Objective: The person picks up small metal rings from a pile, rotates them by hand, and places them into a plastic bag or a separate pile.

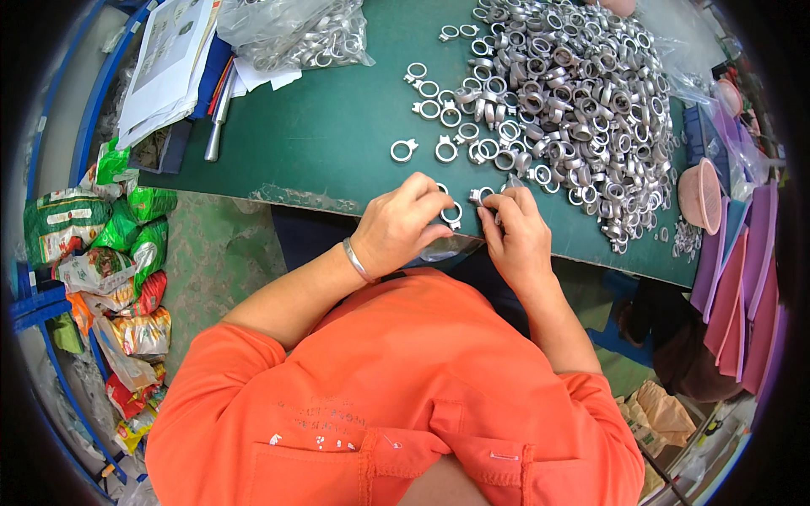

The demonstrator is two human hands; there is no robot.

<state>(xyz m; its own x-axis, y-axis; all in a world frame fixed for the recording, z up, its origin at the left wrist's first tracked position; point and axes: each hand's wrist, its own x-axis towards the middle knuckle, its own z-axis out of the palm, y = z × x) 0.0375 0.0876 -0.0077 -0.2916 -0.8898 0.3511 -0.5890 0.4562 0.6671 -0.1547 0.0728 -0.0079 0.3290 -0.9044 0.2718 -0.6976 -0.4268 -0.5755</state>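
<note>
My left hand (403, 223) pinches a small silver metal ring clamp (453, 213) at the near edge of the green table (337, 126). A metal bangle circles that wrist. My right hand (516, 232) holds another silver ring clamp (483, 195) with its fingertips, close beside the left hand. Both hands are above a thin clear plastic bag (447, 247) hanging at the table edge. A large heap of the same silver ring clamps (582, 101) lies just beyond my right hand, with a few loose ones (426, 114) spread out to the left of the heap.
A clear bag of ring clamps (295, 34) and a stack of papers (169, 59) lie at the far left of the table. Pink bowls (700, 196) and purple sheets (742, 270) stand to the right. Colourful packets (110, 253) are piled on the floor at left.
</note>
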